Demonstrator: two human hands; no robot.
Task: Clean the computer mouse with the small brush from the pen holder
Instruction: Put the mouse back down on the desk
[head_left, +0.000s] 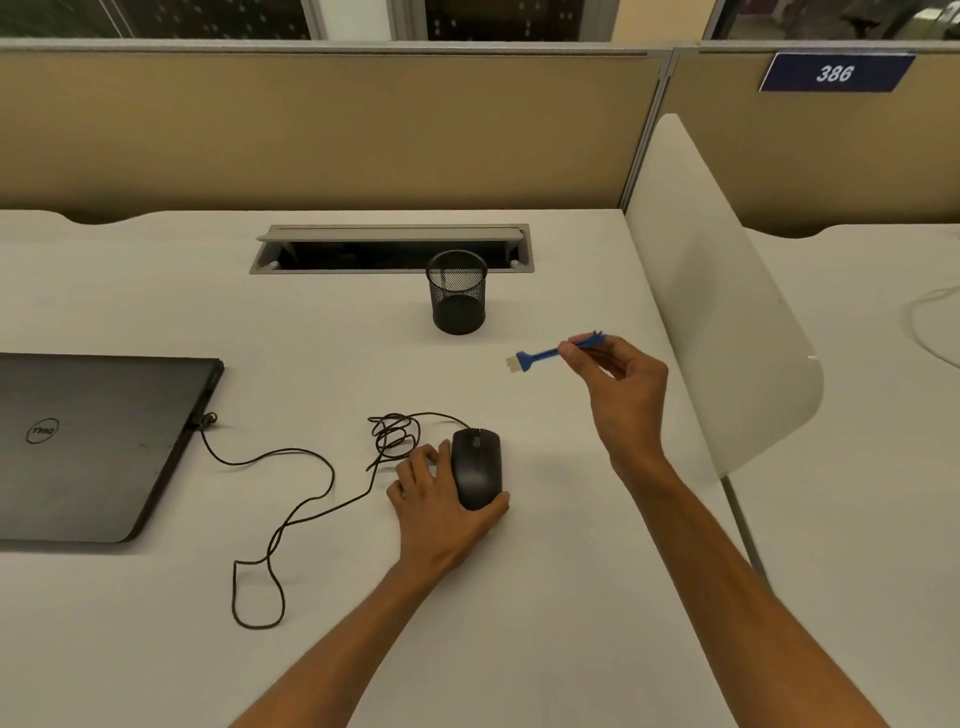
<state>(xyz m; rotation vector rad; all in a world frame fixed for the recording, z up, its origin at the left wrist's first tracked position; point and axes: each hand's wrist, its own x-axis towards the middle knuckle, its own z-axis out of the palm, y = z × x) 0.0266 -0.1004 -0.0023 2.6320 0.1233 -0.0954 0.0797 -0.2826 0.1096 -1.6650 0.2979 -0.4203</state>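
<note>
Our right hand (626, 387) pinches the brush (545, 354) by its handle, bristles pointing left, in the air between the pen holder (457, 292) and the mouse (477, 467). Our left hand (441, 499) steadies the mouse on the desk (156, 649). We should lower the bristles onto the wheel gap, stroking lightly while the grip stays firm.

The black wired computer mouse (477, 467) lies against the left hand (441, 512), the black mesh pen holder (457, 292) beyond it, the closed black laptop (98, 441) far left, the small blue brush (550, 353) in the right hand (621, 387).
</note>
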